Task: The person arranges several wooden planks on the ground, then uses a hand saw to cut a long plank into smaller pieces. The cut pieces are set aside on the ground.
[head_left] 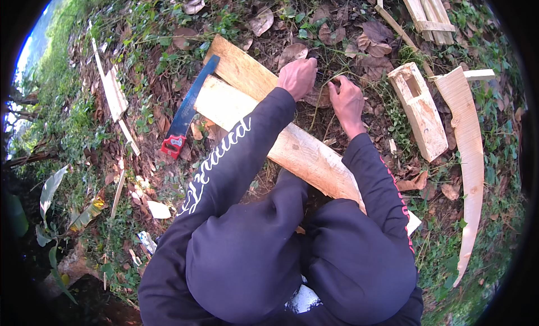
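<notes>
My left hand [297,78] is closed over the leaf-strewn ground, just past the end of the upper board [238,65]. Its fingers curl away from view, so what they hold, if anything, is hidden. To its right, my right hand [346,104] is closed with thumb and forefinger together. A thin stem [318,101] passes near those fingertips; whether it is pinched I cannot tell. Below my hands a second, pale board [314,157] slants across in front of my knees, under my left forearm. A handsaw [193,98] with a blue blade and red handle leans against the boards' left ends.
A wooden block with a rectangular slot [425,121] lies at right, beside a long curved plank [471,152]. Several joined slats [428,14] are at the top right. Split wood strips [114,93] lie at left among grass, weeds and dry leaves [261,21].
</notes>
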Action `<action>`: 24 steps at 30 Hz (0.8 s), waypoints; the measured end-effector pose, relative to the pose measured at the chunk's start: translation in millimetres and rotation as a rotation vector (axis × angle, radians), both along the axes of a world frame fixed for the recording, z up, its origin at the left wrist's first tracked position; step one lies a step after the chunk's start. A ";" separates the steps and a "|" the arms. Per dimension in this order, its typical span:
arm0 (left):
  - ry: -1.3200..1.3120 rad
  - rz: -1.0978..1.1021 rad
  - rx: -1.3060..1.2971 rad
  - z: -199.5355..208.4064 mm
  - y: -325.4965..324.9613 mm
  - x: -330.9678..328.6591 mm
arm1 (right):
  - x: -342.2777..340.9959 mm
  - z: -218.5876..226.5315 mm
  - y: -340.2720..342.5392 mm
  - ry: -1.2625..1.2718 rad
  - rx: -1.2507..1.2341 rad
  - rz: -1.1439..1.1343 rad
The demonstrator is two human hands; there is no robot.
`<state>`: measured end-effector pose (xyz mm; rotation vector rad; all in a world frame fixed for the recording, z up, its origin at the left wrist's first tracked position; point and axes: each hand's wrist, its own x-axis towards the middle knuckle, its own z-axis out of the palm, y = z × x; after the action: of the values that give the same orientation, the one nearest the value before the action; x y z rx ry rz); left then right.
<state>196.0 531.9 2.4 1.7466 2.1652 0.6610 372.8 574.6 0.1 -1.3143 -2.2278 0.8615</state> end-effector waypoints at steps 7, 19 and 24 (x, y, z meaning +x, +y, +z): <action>-1.572 0.367 0.027 15.8 -12.1 -23.8 | -3.6 9.4 2.5 -0.055 -0.173 -0.071; -1.590 0.382 -0.286 80.7 -36.6 -6.4 | -0.6 10.6 -3.8 -0.083 -0.173 -0.167; -1.545 0.369 -0.346 69.2 -60.8 -7.5 | 5.4 8.1 -3.7 -0.023 -0.297 -0.170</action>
<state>188.5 471.1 71.6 0.2532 1.2471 1.0864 378.2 570.9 8.3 -1.6274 -2.0239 1.1484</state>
